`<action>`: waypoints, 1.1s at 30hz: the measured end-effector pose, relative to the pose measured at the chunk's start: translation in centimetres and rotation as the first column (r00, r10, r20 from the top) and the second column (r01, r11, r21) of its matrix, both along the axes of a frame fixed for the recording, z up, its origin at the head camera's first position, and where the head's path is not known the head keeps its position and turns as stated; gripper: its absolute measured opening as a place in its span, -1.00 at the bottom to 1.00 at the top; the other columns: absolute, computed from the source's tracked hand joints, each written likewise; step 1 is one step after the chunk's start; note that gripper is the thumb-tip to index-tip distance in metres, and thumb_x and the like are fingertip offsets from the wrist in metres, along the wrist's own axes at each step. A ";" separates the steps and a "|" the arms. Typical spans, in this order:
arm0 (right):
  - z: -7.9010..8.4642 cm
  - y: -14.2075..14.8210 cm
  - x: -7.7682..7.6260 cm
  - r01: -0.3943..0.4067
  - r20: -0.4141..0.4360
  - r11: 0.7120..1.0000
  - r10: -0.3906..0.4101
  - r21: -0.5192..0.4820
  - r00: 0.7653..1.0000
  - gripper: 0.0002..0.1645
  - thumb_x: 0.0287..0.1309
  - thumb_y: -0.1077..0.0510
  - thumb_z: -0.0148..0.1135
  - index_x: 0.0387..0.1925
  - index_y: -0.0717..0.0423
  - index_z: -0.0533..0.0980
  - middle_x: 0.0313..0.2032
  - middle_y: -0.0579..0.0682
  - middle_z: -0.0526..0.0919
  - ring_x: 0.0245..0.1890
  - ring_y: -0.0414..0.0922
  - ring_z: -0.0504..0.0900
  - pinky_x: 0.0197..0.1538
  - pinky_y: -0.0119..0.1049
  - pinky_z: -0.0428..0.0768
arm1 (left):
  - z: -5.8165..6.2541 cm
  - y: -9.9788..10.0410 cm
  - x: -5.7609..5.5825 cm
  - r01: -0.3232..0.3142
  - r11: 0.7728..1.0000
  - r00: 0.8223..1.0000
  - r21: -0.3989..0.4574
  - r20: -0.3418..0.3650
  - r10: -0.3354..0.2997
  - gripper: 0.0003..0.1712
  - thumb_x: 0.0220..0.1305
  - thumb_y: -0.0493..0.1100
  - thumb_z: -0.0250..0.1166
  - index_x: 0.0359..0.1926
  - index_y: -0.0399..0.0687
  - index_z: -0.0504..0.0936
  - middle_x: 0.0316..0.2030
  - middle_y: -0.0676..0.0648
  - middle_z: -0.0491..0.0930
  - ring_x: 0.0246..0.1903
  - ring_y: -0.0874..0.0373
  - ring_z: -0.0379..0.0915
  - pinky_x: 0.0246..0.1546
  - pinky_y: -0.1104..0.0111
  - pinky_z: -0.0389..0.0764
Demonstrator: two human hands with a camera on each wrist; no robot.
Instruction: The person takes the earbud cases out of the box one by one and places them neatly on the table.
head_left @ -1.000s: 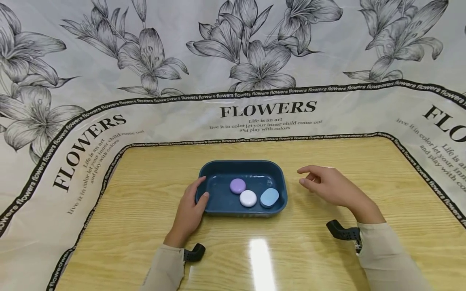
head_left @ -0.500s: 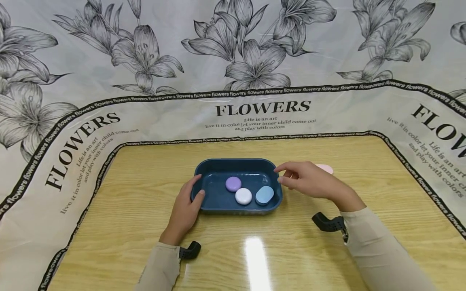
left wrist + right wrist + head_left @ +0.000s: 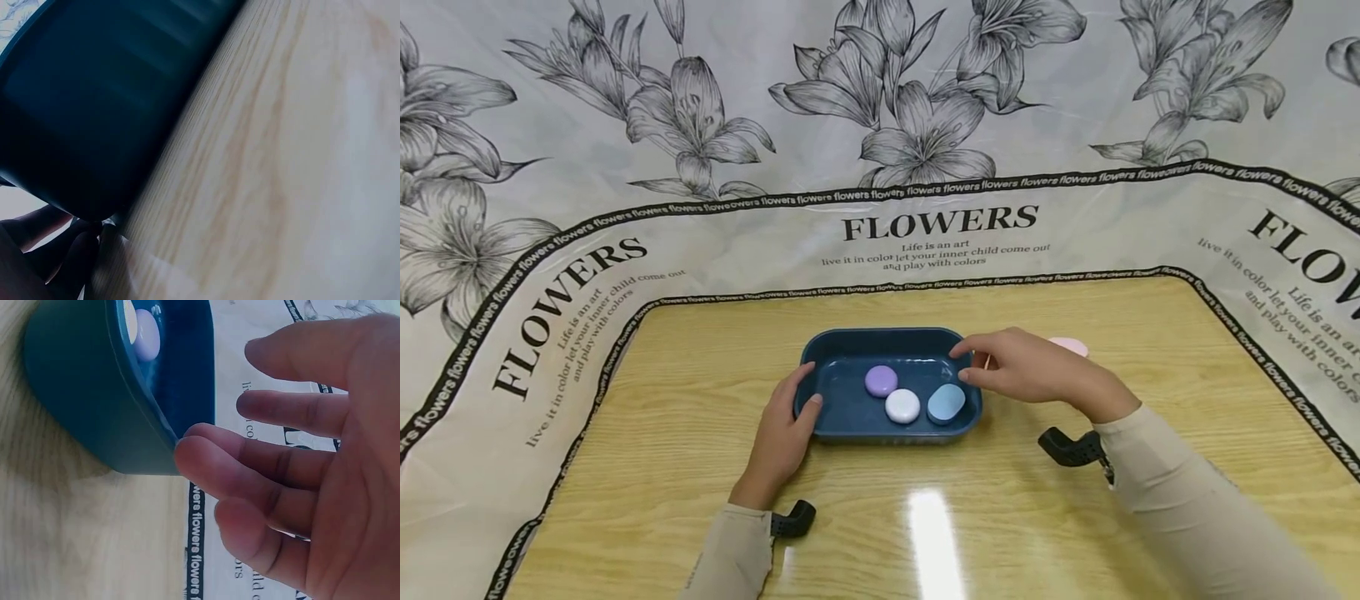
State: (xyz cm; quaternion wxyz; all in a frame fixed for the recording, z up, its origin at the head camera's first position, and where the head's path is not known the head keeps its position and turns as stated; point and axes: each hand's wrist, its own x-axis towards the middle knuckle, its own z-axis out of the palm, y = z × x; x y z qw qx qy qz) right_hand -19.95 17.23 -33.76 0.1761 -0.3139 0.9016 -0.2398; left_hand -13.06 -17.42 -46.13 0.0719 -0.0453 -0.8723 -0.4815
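A dark blue rectangular tub stands on the table and holds a purple round piece, a white round piece and a light blue oval piece. At the tub's left end my left hand holds the rim, its thumb over the edge; in the left wrist view its bent fingers meet the tub's outer wall. My right hand hovers with loosely bent, spread fingers at the right rim, holding nothing. The right wrist view shows fingertips by the tub's edge; contact is unclear.
A pink flat rounded piece lies on the wooden table behind my right hand, partly hidden by it. A white flower-printed cloth borders the table's back and sides.
My right hand has moved left from beside the tub to its right rim, uncovering the pink piece behind it. My left hand stays at the tub's left end; the contents look unmoved.
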 end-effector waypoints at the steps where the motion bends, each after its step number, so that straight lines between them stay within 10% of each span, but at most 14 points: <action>1: 0.2 0.0 -0.1 -0.011 -0.006 1.000 0.011 0.015 1.000 -0.52 0.40 0.02 0.20 0.23 0.18 0.51 -0.31 -0.17 0.62 -0.37 -0.16 0.57 -0.24 -0.22 0.56 | 0.0 0.0 0.0 0.001 1.000 1.000 0.000 0.001 -0.001 -0.45 0.52 -0.01 0.08 0.46 0.15 0.32 0.42 -0.05 0.28 0.43 0.03 0.13 0.40 -0.02 0.16; 33: 1.9 -3.3 -0.8 -0.151 -0.028 0.928 0.171 0.341 0.985 -0.36 0.21 -0.04 0.40 0.28 0.08 0.50 -0.09 0.02 0.64 -0.15 -0.12 0.59 -0.08 -0.07 0.59 | -0.1 -0.1 -0.1 0.001 1.000 1.000 0.004 -0.005 -0.001 -0.45 0.52 -0.01 0.08 0.46 0.14 0.32 0.42 -0.07 0.28 0.42 0.01 0.14 0.39 -0.05 0.18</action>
